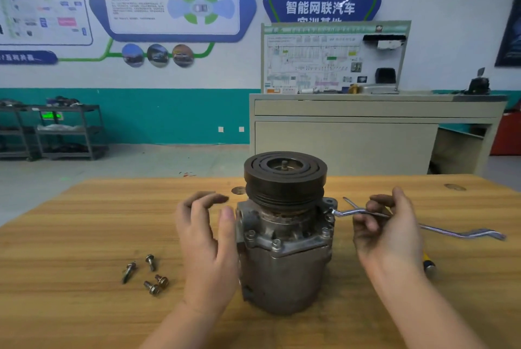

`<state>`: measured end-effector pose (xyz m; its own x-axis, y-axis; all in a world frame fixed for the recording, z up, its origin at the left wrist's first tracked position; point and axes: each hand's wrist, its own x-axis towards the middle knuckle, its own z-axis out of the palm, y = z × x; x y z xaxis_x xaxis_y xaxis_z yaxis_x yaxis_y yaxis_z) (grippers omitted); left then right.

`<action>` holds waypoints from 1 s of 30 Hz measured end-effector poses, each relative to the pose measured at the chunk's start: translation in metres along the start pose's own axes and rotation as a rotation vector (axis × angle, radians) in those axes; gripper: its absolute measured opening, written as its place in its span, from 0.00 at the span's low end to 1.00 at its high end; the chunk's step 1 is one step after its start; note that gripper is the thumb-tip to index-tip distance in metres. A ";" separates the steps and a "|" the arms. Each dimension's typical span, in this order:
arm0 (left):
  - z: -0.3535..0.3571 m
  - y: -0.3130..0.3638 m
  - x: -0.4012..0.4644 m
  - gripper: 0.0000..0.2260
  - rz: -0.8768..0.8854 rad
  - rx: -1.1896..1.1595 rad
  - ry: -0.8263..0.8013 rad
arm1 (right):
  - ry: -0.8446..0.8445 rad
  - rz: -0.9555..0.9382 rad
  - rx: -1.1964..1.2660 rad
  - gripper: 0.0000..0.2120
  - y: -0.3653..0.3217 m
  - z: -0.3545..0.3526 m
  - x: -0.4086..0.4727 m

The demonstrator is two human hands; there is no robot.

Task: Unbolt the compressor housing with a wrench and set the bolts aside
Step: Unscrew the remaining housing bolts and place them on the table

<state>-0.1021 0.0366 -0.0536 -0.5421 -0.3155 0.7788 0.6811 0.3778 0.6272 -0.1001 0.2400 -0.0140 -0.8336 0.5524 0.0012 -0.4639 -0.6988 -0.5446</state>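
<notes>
The compressor [284, 236] stands upright on the wooden workbench [84, 236] in front of you, pulley [284, 176] uppermost, its grey housing resting on the bench top. Your left hand [208, 241] sits just beside the housing's left flank with the fingers spread and relaxed; the thumb lies close against the casting, though contact cannot be confirmed. It holds nothing.

Your right hand [389, 227] is raised to the right of the compressor, and its fingers are curled round the shank of a double-ended offset wrench [423, 226]. The near end of the wrench reaches the upper right flange of the housing, at a mounting ear beneath the pulley; whether it is seated on a bolt head there cannot be told. The far end of the wrench juts out to the right, beyond your hand.

Two bolts remain visible in the front flange (one at [250, 234], another at [276, 243]). Four removed bolts [146, 274] lie loose on the bench to the left of your left forearm, well apart from the compressor, in a small scatter: two nearer you touch or nearly touch, the other two lie singly.

A yellow-handled tool [429, 261] lies on the bench, partly hidden behind your right wrist; its type is not discernible. Behind the bench stand a beige cabinet [352, 137] bearing a wiring display board [332, 58], and dark shelving racks [67, 131] against the teal-banded wall.
</notes>
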 end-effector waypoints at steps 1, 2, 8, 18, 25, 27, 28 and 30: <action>-0.001 0.001 0.001 0.15 -0.115 -0.061 -0.106 | -0.002 -0.055 -0.029 0.18 0.001 0.001 -0.002; -0.002 0.001 0.001 0.21 -0.220 -0.119 -0.215 | -0.008 -0.110 -0.057 0.18 0.001 0.001 -0.004; -0.003 -0.004 0.006 0.32 -0.329 -0.213 -0.479 | -0.142 -0.417 -0.268 0.21 0.007 0.000 -0.019; -0.007 -0.001 0.007 0.20 -0.267 -0.249 -0.521 | -0.238 -0.905 -0.643 0.19 0.021 -0.005 -0.031; -0.006 -0.003 0.006 0.20 -0.272 -0.234 -0.506 | -0.330 -0.234 -0.333 0.23 -0.003 0.002 0.010; -0.006 -0.003 0.006 0.20 -0.269 -0.231 -0.498 | -0.360 -0.026 -0.354 0.17 -0.009 0.002 0.022; -0.006 -0.002 0.006 0.20 -0.266 -0.228 -0.495 | -0.368 0.064 -0.356 0.12 -0.010 0.003 0.026; -0.006 -0.002 0.006 0.19 -0.260 -0.222 -0.497 | -0.359 0.174 -0.330 0.16 -0.009 0.002 0.028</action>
<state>-0.1039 0.0286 -0.0504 -0.8334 0.0920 0.5450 0.5527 0.1355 0.8223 -0.1203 0.2609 -0.0075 -0.9672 0.2100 0.1432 -0.2383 -0.5535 -0.7980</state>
